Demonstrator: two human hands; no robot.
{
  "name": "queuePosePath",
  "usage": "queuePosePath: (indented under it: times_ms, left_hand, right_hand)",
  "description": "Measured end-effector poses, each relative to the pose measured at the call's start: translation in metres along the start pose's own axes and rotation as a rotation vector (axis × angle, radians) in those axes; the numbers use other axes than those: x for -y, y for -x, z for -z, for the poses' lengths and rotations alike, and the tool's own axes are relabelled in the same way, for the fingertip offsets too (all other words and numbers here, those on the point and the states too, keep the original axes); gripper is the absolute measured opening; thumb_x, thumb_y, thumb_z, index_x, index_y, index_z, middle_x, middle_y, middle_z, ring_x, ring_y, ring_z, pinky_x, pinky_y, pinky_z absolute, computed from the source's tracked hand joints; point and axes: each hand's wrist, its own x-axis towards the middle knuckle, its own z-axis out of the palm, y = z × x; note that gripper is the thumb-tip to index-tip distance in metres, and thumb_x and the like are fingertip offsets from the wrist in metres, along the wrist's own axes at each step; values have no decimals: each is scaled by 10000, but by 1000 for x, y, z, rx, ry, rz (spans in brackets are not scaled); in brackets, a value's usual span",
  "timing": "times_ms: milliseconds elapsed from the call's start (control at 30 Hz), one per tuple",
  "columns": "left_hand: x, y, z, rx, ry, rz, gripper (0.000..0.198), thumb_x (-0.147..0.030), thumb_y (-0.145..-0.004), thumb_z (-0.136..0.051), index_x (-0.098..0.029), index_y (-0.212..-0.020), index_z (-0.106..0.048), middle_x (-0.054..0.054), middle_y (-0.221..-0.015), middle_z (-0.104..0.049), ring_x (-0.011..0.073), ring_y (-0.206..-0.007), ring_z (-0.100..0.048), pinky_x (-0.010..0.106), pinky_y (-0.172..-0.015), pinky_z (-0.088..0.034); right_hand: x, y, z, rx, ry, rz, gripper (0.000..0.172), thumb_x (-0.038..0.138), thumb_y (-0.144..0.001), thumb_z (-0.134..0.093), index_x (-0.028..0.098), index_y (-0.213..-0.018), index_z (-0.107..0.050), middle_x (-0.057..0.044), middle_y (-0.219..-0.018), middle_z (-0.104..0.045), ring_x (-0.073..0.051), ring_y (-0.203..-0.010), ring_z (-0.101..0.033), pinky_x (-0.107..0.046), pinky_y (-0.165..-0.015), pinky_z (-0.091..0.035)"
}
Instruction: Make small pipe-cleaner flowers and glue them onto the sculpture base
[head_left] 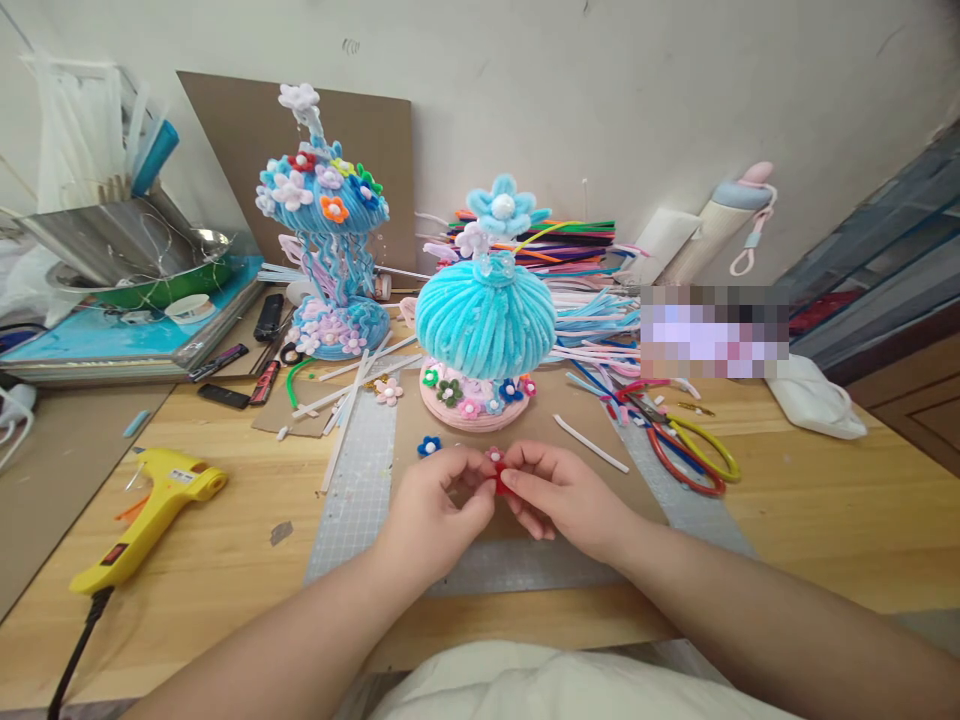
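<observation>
My left hand (435, 505) and my right hand (559, 492) meet over a brown cardboard sheet (592, 440), fingers pinched together on a small red pipe-cleaner flower (498, 472) with a pale centre. Just behind them stands a blue fuzzy dome craft (486, 318) on a pink base ringed with little flowers. A loose blue flower (429, 446) lies on the cardboard left of my left hand. A white pipe-cleaner piece (591, 443) lies to the right.
A yellow glue gun (150, 515) lies at the left on the wooden table (825, 520). A second blue flowered craft (330, 240) stands behind. Piled pipe cleaners (577, 270), scissors with red and yellow handles (686, 450) and a grey cutting mat (356, 480) surround the work.
</observation>
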Motion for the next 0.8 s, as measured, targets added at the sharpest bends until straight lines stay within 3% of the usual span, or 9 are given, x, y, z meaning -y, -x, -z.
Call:
queuePosePath:
  times_ms: [133, 300, 533, 800]
  left_hand:
    - [-1, -5, 0, 20, 320, 217, 80, -213, -719, -569, -150, -740, -523, -1, -672, -583, 99, -595, -559, 227, -599, -445]
    - [-2, -8, 1, 86, 487, 282, 139, -273, -737, -570, -148, -763, -514, -12, -605, -576, 104, -565, -557, 241, -596, -445]
    - [3, -9, -3, 81, 472, 310, 183, -268, -676, -646, -138, -723, -525, -28, -609, -565, 78, -524, -530, 217, -548, -437]
    - [-5, -10, -1, 85, 390, 248, 175, -278, -705, -621, -128, -743, -541, -1, -615, -593, 88, -552, -541, 217, -563, -440]
  right_hand:
    - [4, 1, 0, 7, 13, 11, 224, 391, -783, -543, 180, -790, -468, 50, -609, -533, -50, -384, -470, -149, -327, -334]
    - [7, 1, -1, -3, 142, 26, 197, 355, -797, -513, 172, -738, -471, 68, -537, -490, -37, -349, -411, -145, -322, -311]
    - [2, 1, 0, -81, 273, 105, 152, 327, -804, -502, 178, -814, -479, 60, -561, -495, -43, -379, -419, -146, -339, -317]
    - [4, -1, 6, -29, 316, 138, 152, 311, -809, -484, 169, -759, -503, 18, -651, -565, -46, -416, -466, -151, -362, -343]
